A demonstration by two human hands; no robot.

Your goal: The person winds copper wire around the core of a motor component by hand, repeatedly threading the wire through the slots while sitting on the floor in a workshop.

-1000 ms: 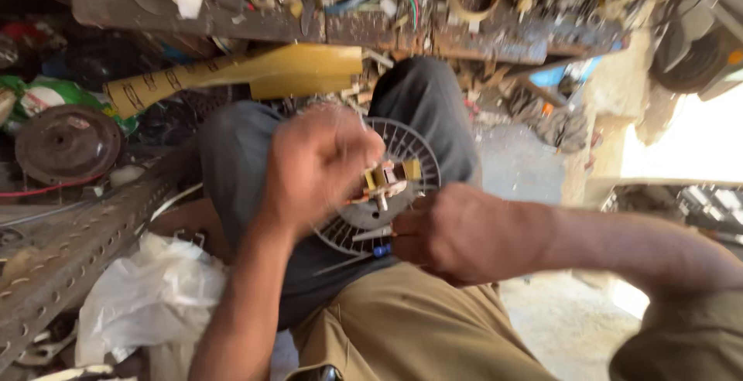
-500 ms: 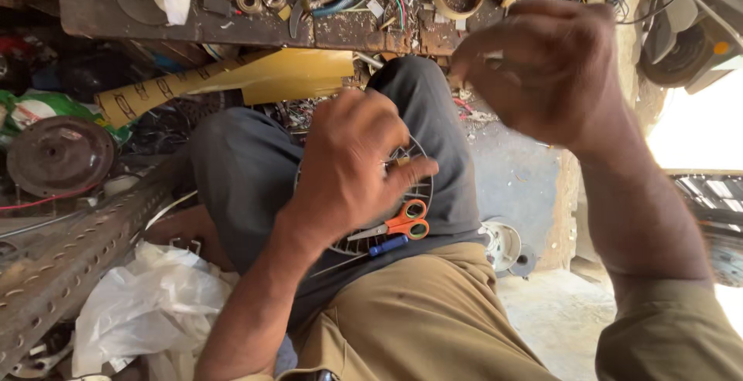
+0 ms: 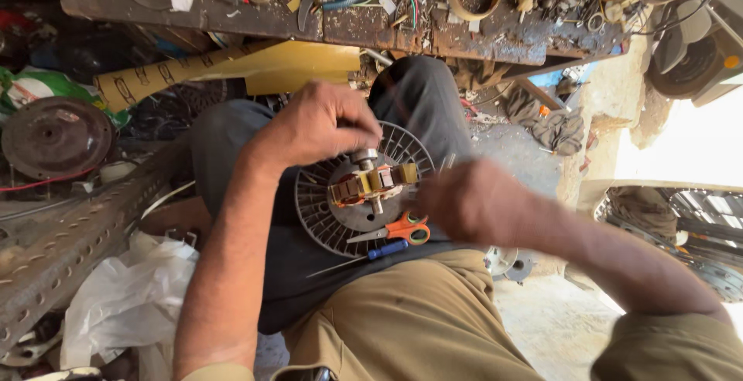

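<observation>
Left hand point(image 3: 321, 126) clamps motor point(image 3: 371, 184) atop fan grille point(image 3: 325, 211) on lap. Right hand point(image 3: 464, 199) blurred beside motor, grip unclear. Risk: motor may tip, knocking scissors point(image 3: 395, 230) off lap.

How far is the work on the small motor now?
Done: the motor sits on a round grille across the lap. In hand: the left hand grips it; the right hand, blurred, works beside it. Left: scissors and screwdriver lie unused.
</observation>
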